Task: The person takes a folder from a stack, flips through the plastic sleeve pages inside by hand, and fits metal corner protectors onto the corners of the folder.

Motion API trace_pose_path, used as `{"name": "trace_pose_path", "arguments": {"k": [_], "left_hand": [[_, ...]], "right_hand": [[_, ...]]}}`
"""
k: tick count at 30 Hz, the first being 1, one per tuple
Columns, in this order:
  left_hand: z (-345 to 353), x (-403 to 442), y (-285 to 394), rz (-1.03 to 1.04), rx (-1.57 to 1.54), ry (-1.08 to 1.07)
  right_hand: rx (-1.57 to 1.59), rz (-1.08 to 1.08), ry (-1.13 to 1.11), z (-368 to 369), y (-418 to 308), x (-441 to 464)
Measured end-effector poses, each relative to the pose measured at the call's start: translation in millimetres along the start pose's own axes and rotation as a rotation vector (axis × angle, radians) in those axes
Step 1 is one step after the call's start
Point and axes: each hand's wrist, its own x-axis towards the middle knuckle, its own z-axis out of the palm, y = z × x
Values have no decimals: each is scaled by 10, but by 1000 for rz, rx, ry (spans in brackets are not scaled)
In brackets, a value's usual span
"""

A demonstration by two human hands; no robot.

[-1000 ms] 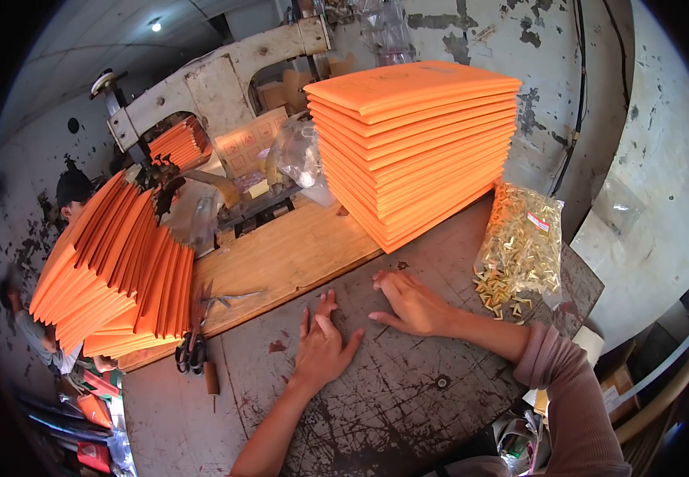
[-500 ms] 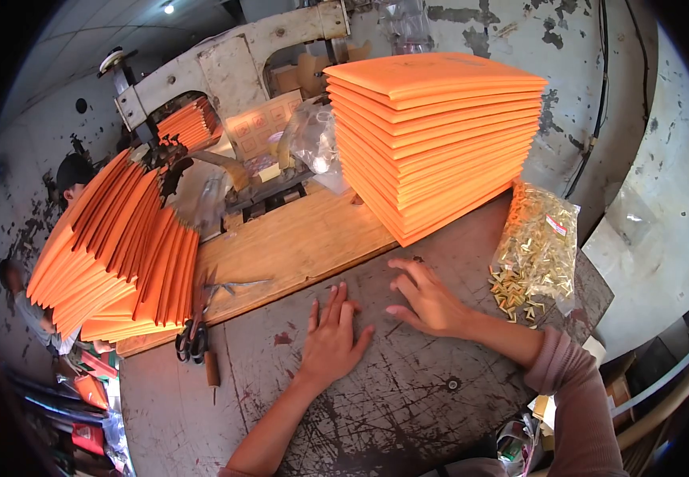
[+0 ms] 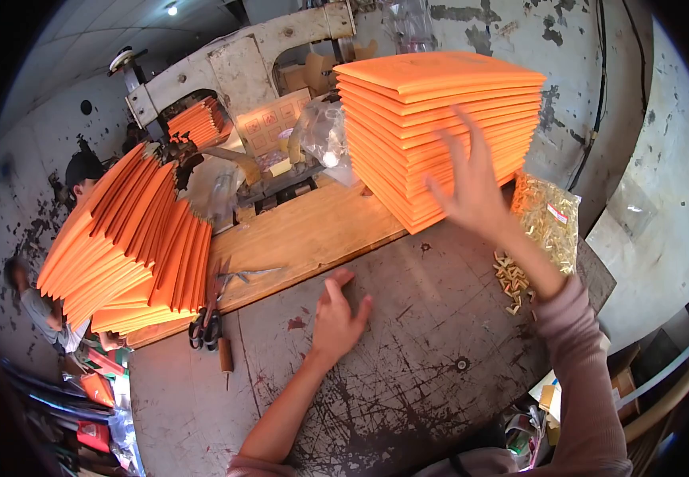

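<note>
My right hand point(image 3: 474, 191) is raised with fingers spread, in front of a tall, neat stack of folded orange pieces point(image 3: 384, 135); I cannot tell whether it touches them. Low over the scratched grey tabletop point(image 3: 392, 366), my left hand point(image 3: 339, 319) has its thumb apart and fingers partly bent, nothing in it. Beside my right forearm lies a clear plastic bag of small brass-coloured metal pieces point(image 3: 547, 219), some spilled out at its mouth. A second, fanned-out pile of orange pieces point(image 3: 126, 246) leans at the left.
Black-handled scissors point(image 3: 211, 327) and a wooden-handled awl point(image 3: 225, 355) lie near the left pile. A wooden board point(image 3: 312, 230) runs along the table's back, before an old machine frame point(image 3: 229, 63). A person in a dark cap point(image 3: 82, 171) is behind the left pile.
My right hand has lifted from the tabletop up in front of the tall stack. My left hand has turned and its fingers have bent. The view has shifted slightly.
</note>
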Motion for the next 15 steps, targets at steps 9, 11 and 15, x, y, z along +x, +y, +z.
{"name": "trace_pose_path", "arguments": {"k": [9, 11, 15], "left_hand": [[26, 45, -139, -99, -343, 209], [3, 46, -113, -151, -330, 155], [-55, 41, -28, -234, -338, 111]], "right_hand": [[-281, 41, -230, -32, 751, 693], [-200, -20, -172, -37, 814, 686], [-133, -19, -173, -82, 851, 743]]}}
